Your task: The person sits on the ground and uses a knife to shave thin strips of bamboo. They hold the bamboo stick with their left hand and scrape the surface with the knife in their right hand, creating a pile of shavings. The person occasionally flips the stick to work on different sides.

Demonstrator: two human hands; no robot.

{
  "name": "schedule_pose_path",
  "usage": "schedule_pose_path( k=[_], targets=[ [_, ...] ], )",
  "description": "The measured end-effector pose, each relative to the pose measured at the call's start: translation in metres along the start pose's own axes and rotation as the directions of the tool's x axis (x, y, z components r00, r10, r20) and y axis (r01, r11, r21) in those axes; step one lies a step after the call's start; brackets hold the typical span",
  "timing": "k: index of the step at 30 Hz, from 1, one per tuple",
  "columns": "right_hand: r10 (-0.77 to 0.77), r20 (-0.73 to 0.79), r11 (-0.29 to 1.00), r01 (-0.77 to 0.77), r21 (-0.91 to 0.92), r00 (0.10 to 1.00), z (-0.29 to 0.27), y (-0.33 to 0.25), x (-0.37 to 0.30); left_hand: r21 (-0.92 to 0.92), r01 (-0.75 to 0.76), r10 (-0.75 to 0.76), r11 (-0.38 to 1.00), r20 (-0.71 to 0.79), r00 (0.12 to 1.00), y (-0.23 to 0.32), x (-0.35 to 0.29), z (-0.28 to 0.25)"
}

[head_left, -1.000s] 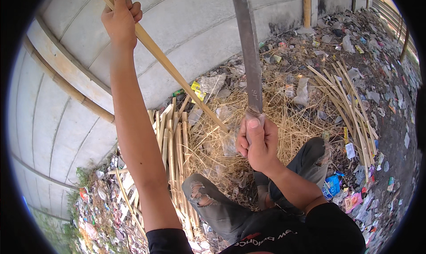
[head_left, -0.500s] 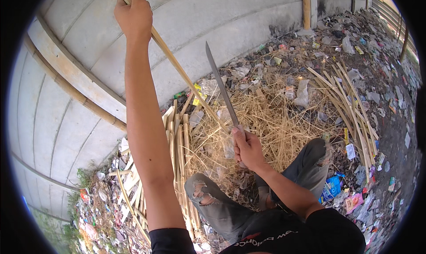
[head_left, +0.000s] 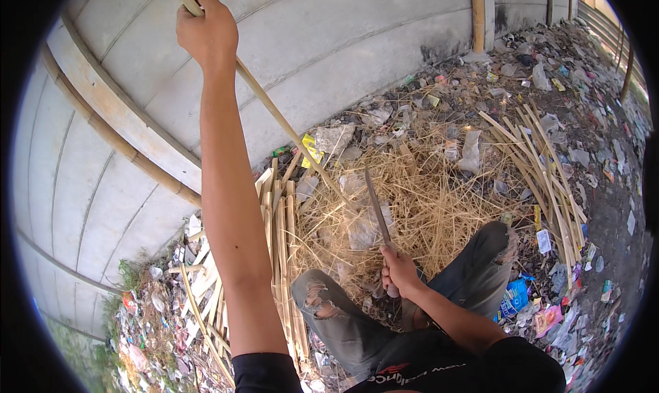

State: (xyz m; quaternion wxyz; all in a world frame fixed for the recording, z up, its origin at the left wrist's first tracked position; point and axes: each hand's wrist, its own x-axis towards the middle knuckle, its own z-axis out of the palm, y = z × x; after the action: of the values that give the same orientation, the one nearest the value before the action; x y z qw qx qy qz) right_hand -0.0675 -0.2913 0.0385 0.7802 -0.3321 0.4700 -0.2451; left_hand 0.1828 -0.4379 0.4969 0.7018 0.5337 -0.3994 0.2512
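Observation:
My left hand (head_left: 209, 30), arm stretched far out, is closed around the upper end of a long bamboo strip (head_left: 280, 118). The strip slants down to the right, its lower end over a heap of bamboo shavings (head_left: 425, 201). In my right hand (head_left: 401, 272), near my knees, is the handle of a long-bladed machete (head_left: 376, 202). Its blade points up and away over the shavings, apart from the strip. The fingers of my right hand wrap the handle.
Split bamboo strips (head_left: 282, 235) lie left of my legs, and another bundle of strips (head_left: 542, 173) lies to the right. A concrete panel wall (head_left: 343, 43) runs along the far side, with a bamboo pole (head_left: 117, 139) against it. Litter covers the ground, including a blue packet (head_left: 513, 298).
My right hand has lowered the machete toward my knees, bringing its blade away from the strip. My left hand still holds the strip, which has turned slightly.

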Motion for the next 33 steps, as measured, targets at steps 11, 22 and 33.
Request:
schedule_pose_path(
  k=[11, 22, 33],
  targets=[
    [-0.62, 0.233, 0.781, 0.564, 0.267, 0.749, 0.052, -0.081, -0.071, 0.014, 0.002, -0.001, 1.0, -0.065, 0.998, 0.008, -0.004, 0.006],
    [-0.894, -0.033, 0.394, 0.816, 0.422, 0.448, 0.042, -0.213, -0.121, 0.184, -0.09, 0.112, 0.979, -0.117, 0.987, -0.008, -0.002, 0.005],
    [-0.312, 0.266, 0.948, 0.318, 0.022, 0.912, 0.024, -0.14, -0.095, 0.208, -0.162, 0.185, 0.964, -0.093, 0.978, -0.015, -0.005, 0.021]
  ],
)
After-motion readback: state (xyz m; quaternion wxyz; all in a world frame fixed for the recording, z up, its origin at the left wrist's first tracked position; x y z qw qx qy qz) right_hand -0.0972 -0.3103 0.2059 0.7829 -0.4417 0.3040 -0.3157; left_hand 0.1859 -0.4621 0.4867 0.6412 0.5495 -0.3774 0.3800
